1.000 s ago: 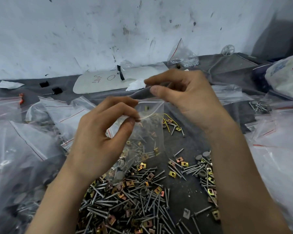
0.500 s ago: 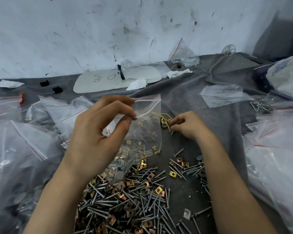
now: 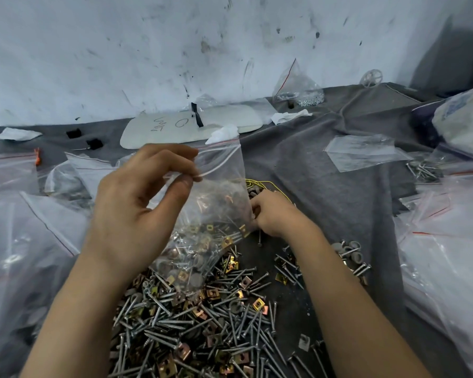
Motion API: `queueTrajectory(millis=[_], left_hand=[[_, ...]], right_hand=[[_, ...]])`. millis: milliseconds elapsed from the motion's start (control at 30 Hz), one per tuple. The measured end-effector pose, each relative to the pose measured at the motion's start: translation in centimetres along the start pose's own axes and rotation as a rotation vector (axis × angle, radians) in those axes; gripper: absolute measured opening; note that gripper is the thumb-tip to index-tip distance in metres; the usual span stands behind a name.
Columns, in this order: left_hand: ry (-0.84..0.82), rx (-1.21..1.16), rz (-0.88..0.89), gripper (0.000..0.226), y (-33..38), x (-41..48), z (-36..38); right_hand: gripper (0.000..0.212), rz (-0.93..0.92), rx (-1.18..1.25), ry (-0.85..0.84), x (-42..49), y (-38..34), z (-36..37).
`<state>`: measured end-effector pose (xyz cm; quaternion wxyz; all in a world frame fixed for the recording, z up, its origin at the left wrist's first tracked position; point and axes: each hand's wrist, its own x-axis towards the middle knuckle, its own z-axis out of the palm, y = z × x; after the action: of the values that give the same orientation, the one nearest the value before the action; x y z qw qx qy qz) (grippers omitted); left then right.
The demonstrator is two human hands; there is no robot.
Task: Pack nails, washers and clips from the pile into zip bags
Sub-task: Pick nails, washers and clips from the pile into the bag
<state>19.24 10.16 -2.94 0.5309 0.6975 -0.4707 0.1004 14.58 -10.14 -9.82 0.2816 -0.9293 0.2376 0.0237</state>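
My left hand [image 3: 137, 211] pinches the top edge of a clear zip bag [image 3: 219, 186] and holds it upright over the pile. The bag's lower part holds nails, brass clips and washers. The pile of nails, washers and clips [image 3: 202, 323] lies on the grey cloth in front of me. My right hand [image 3: 276, 216] is down on the cloth just right of the bag, beside a few washers and a yellow wire [image 3: 260, 184]. Its fingers are curled and their tips sit behind the bag's edge, so what they hold is hidden.
Filled zip bags are heaped at the left [image 3: 17, 241] and right [image 3: 448, 255]. An empty flat bag [image 3: 363, 151] lies on the cloth at the back right. A white board [image 3: 191, 126] and a bag of small screws [image 3: 298, 88] stand by the wall.
My right hand let go of the bag's top, dropped to the cloth by the yellow wire, then drew in beside the bag. My left hand kept the bag and raised it slightly.
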Motion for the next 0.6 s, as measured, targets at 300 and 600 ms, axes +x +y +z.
queueTrajectory(millis=[300, 600], left_hand=[[-0.036, -0.010, -0.008, 0.015, 0.1, 0.0, 0.0], [-0.091, -0.007, 0.004, 0.019, 0.7, -0.1, 1.0]], right_hand=[[0.014, -0.173, 0.610, 0.251, -2.1, -0.8, -4.3], [0.008, -0.524, 0.616, 0.415, -6.8, -4.8, -7.3]])
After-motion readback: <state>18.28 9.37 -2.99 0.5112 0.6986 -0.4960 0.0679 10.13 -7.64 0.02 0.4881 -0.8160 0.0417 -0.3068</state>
